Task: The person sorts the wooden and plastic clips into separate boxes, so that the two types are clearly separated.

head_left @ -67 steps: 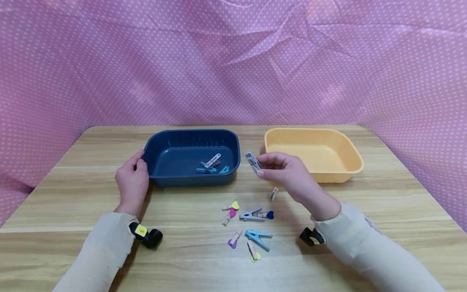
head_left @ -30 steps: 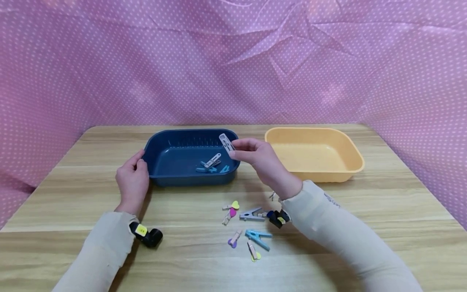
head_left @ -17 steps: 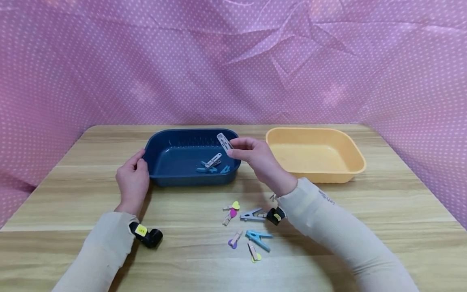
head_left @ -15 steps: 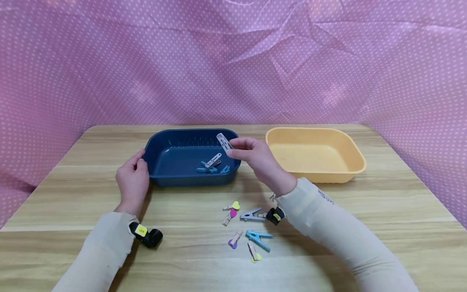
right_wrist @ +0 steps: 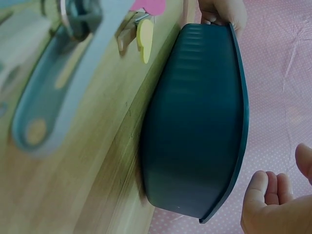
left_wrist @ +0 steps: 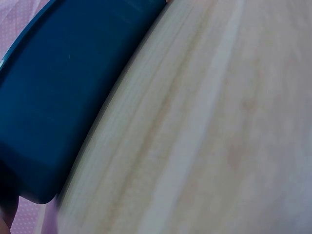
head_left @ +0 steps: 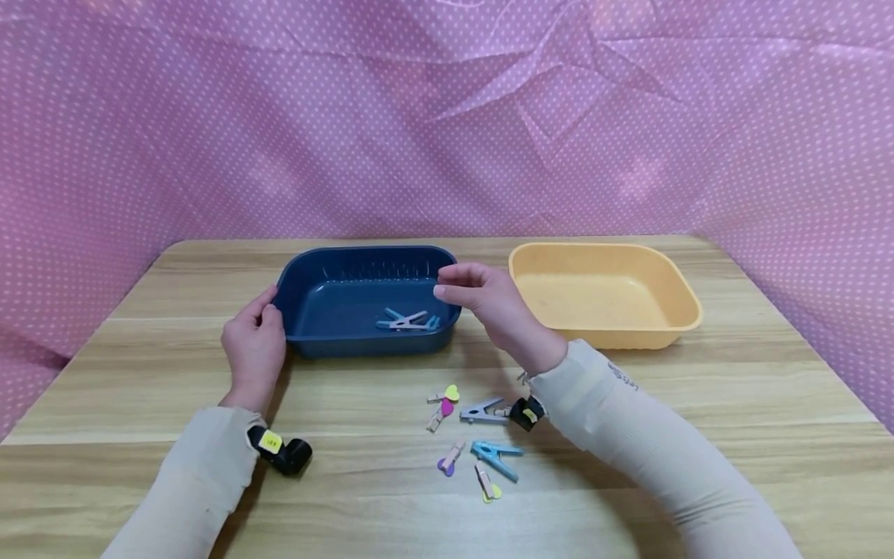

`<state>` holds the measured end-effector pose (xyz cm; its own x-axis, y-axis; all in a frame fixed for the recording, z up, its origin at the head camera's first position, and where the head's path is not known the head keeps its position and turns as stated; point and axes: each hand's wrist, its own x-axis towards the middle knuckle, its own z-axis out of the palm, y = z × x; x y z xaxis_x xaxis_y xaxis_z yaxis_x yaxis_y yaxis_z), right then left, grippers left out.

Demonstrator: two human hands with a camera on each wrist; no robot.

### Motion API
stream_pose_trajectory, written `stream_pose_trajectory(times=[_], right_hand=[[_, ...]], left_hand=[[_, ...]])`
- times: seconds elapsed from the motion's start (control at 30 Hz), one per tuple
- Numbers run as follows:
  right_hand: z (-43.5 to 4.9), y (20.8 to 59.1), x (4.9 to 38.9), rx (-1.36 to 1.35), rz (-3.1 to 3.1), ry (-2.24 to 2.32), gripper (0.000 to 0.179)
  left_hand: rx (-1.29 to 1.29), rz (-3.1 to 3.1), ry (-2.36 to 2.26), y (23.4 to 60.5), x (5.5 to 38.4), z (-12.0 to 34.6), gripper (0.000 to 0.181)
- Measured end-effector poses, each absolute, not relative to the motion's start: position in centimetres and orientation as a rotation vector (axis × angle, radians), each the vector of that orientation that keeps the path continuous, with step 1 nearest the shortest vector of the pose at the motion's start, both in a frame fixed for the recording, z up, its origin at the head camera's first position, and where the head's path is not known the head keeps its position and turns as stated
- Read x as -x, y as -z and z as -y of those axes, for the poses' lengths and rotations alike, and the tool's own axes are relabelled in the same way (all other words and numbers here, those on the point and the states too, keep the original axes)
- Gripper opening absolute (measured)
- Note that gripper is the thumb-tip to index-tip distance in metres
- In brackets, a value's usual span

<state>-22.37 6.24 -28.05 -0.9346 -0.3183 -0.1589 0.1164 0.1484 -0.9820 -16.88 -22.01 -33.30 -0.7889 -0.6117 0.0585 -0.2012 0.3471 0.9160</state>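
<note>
At the left end of the blue basin [head_left: 370,347], my left hand [head_left: 254,349] grips the rim. The right wrist view shows that hand [right_wrist: 226,12] at the basin's far end. Over the basin's right rim is my right hand [head_left: 492,303], thumb and fingers apart with nothing between them. Inside the basin, grey and light-blue clothespins [head_left: 408,321] lie crossed in its right front part. On the table are a blue clothespin [head_left: 494,458], a grey clothespin [head_left: 482,411] and several small wooden pegs with hearts, such as a purple one [head_left: 447,464].
A yellow basin [head_left: 604,339] stands to the right of the blue one. The right wrist partly covers a small peg [head_left: 522,377] and the end of the grey clothespin. Pink dotted cloth [head_left: 447,140] hangs behind the wooden table [head_left: 349,481].
My right hand moved left to the blue basin with a grey clothespin, then let it go. The clothespins in the basin now lie differently. My left hand has stayed at the rim.
</note>
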Motion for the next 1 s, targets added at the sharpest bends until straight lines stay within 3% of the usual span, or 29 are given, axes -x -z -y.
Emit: stream_pose_trajectory(times=[1.0], right_hand=[[-7.8,26.8,21.0,0.280,-2.137,1.808,0.024]], left_hand=[[-0.714,2.232,1.418,33.1,17.2,22.3,0.038]])
